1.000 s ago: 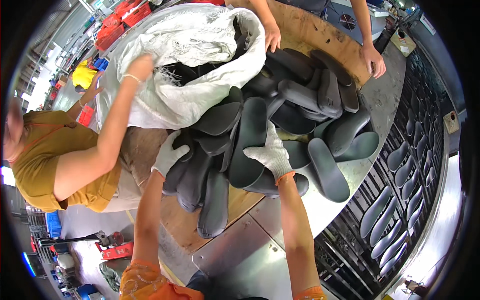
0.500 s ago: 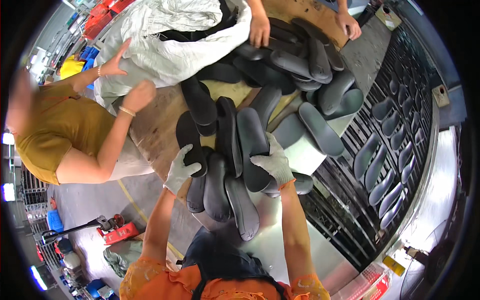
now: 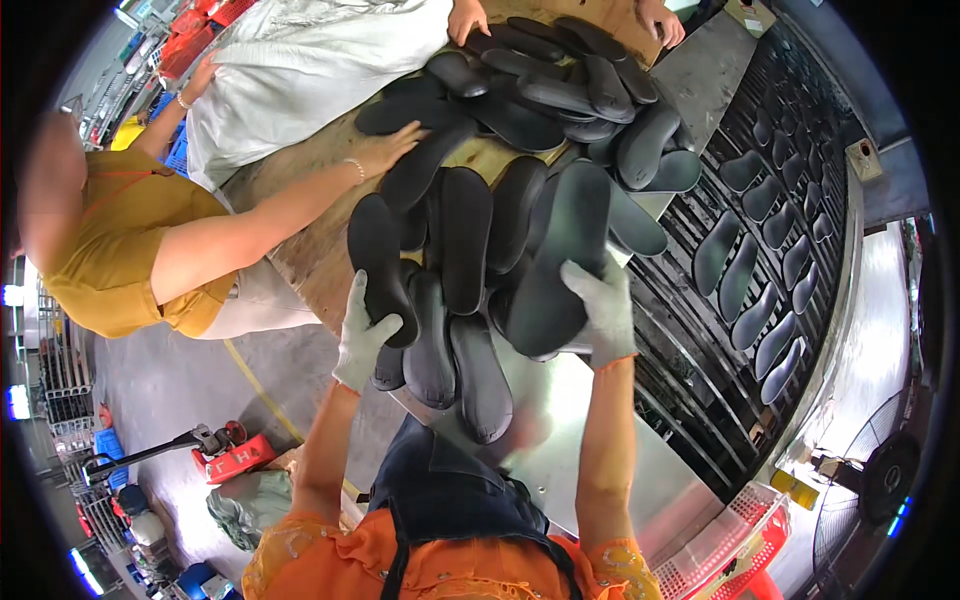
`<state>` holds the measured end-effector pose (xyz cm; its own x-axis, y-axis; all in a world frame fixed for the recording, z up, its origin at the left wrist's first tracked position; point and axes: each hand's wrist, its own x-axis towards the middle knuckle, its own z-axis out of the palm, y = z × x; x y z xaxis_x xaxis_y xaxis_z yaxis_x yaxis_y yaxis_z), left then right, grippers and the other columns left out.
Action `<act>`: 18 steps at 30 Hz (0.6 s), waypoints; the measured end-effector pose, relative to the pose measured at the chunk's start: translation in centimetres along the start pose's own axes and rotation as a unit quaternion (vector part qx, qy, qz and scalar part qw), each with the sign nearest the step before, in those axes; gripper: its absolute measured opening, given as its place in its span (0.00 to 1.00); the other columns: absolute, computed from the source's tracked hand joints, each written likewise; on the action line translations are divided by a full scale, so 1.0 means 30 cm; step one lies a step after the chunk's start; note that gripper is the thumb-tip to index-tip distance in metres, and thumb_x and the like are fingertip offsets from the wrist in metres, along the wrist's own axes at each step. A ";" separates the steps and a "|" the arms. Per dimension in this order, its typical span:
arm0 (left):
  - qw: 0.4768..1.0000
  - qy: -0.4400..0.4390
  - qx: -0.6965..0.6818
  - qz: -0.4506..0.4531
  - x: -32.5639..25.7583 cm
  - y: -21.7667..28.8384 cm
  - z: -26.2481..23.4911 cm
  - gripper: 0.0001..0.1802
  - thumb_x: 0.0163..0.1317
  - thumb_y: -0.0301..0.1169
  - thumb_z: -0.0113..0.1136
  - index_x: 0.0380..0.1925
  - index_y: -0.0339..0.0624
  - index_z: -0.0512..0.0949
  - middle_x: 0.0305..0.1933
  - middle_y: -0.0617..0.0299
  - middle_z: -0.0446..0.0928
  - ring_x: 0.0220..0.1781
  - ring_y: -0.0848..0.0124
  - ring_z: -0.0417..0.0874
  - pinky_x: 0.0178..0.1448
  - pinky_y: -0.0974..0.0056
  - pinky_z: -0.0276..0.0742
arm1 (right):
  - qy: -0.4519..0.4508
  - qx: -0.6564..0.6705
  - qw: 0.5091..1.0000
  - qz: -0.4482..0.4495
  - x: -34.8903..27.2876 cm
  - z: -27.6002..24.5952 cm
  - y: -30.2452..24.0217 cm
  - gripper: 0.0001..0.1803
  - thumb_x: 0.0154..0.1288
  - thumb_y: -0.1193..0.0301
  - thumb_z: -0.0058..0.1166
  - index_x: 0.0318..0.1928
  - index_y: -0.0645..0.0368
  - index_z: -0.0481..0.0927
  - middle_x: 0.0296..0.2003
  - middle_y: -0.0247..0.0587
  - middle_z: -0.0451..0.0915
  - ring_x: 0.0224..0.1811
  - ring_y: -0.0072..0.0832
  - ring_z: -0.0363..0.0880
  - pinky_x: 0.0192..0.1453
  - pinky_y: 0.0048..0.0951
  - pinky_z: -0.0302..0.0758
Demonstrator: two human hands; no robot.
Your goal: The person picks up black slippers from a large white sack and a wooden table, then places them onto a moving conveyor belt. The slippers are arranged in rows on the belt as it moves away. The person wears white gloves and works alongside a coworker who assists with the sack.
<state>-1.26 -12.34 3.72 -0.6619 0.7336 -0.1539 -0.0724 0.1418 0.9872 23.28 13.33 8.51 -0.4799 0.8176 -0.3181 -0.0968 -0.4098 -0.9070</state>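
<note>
My left hand [image 3: 362, 338], in a white glove, grips the near end of a black shoe sole [image 3: 377, 245] at the left of a pile. In my gloved right hand [image 3: 606, 312] is a larger-looking dark sole [image 3: 565, 250], raised and tilted above the others. Between my hands lie several more soles, among them a flat black one [image 3: 466, 240] and a rounded one [image 3: 480, 385] nearest me. The fingers beneath the held soles are partly hidden.
Beyond the pile, more soles [image 3: 560, 93] cover the wooden table [image 3: 305, 245]. A co-worker's hand [image 3: 393, 150] reaches in from the left, beside a white sack [image 3: 300, 85]. Another person's hands show at the far edge. On the right, soles lie in rows on a slatted conveyor [image 3: 680, 410].
My right hand has lifted its sole and moved it right. My left hand still grips its sole. The co-worker's arm has stretched across to the pile, and the white sack has shifted.
</note>
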 end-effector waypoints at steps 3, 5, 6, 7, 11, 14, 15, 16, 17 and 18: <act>0.999 -0.010 0.028 0.025 -0.022 0.022 0.054 0.55 0.57 0.14 0.60 0.81 0.35 0.41 0.81 0.54 0.55 0.79 0.65 0.61 0.80 0.61 0.56 | 0.006 -0.056 0.998 0.007 0.005 0.148 0.093 0.28 0.61 0.64 0.66 0.58 0.66 0.77 0.45 0.46 0.86 0.47 0.36 0.85 0.50 0.38 0.80; 0.999 -0.028 0.008 0.015 -0.019 0.016 0.088 0.56 0.55 0.13 0.60 0.81 0.34 0.40 0.82 0.54 0.52 0.81 0.64 0.58 0.82 0.61 0.52 | 0.055 -0.409 0.911 -0.008 0.003 0.286 0.095 0.28 0.60 0.54 0.59 0.51 0.64 0.74 0.46 0.65 0.83 0.53 0.62 0.81 0.57 0.52 0.76; 0.999 -0.035 -0.020 -0.004 -0.017 0.009 0.100 0.56 0.55 0.13 0.60 0.81 0.34 0.39 0.82 0.54 0.53 0.80 0.65 0.59 0.82 0.61 0.53 | 0.044 -0.410 0.911 0.020 0.019 0.330 0.141 0.24 0.61 0.58 0.57 0.51 0.62 0.72 0.47 0.66 0.82 0.55 0.62 0.80 0.58 0.55 0.76; 0.998 -0.033 -0.044 -0.025 -0.029 0.010 0.100 0.57 0.54 0.14 0.60 0.81 0.34 0.39 0.82 0.54 0.53 0.80 0.65 0.59 0.82 0.62 0.54 | 0.019 -0.443 0.895 0.054 0.038 0.373 0.191 0.25 0.60 0.59 0.56 0.53 0.60 0.71 0.48 0.67 0.81 0.56 0.61 0.80 0.60 0.58 0.75; 0.999 -0.045 -0.021 -0.022 -0.063 -0.013 0.065 0.49 0.57 0.13 0.55 0.80 0.32 0.47 0.76 0.53 0.64 0.73 0.65 0.70 0.75 0.62 0.66 | 0.000 -0.401 0.914 0.064 -0.001 0.354 0.175 0.24 0.60 0.58 0.59 0.51 0.60 0.72 0.50 0.61 0.82 0.56 0.60 0.80 0.58 0.55 0.76; 0.995 -0.053 -0.031 -0.079 -0.074 0.013 0.078 0.38 0.57 0.14 0.56 0.71 0.31 0.64 0.64 0.58 0.76 0.63 0.70 0.77 0.69 0.63 0.71 | 0.008 -0.341 0.940 -0.029 -0.071 0.169 0.111 0.28 0.57 0.59 0.66 0.53 0.59 0.73 0.46 0.53 0.82 0.52 0.53 0.81 0.56 0.47 0.77; 0.991 -0.058 -0.034 -0.112 -0.075 0.012 0.088 0.35 0.57 0.15 0.57 0.69 0.30 0.67 0.61 0.59 0.78 0.60 0.70 0.79 0.68 0.63 0.72 | 0.015 -0.333 0.938 -0.092 -0.072 0.069 0.151 0.29 0.56 0.60 0.68 0.54 0.59 0.74 0.45 0.52 0.82 0.51 0.51 0.82 0.56 0.46 0.78; 0.986 -0.056 -0.110 -0.112 -0.077 0.015 0.095 0.29 0.58 0.16 0.58 0.63 0.31 0.72 0.53 0.62 0.81 0.54 0.72 0.81 0.65 0.64 0.74 | 0.023 -0.291 0.953 -0.076 -0.099 0.008 0.119 0.31 0.54 0.62 0.69 0.56 0.58 0.73 0.45 0.50 0.82 0.50 0.48 0.82 0.56 0.44 0.78; 0.986 -0.067 -0.105 -0.111 -0.069 0.027 0.113 0.29 0.58 0.16 0.58 0.63 0.32 0.73 0.53 0.62 0.81 0.53 0.72 0.81 0.64 0.64 0.75 | 0.036 -0.250 0.965 -0.066 -0.115 -0.055 0.069 0.33 0.52 0.64 0.71 0.57 0.58 0.72 0.45 0.49 0.82 0.49 0.46 0.81 0.56 0.42 0.78; 0.986 -0.081 -0.101 -0.109 -0.055 0.040 0.142 0.28 0.58 0.17 0.59 0.62 0.32 0.73 0.53 0.62 0.81 0.53 0.72 0.81 0.62 0.65 0.76 | 0.061 -0.224 0.971 -0.059 -0.108 -0.125 0.038 0.37 0.51 0.65 0.71 0.61 0.58 0.70 0.47 0.50 0.82 0.51 0.47 0.82 0.58 0.42 0.78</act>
<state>2.93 -10.54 4.98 -0.4882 0.7991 -0.3509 -0.3568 0.1842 0.9158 28.01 11.73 7.46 -0.3792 0.9013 -0.2096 0.2568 -0.1152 -0.9596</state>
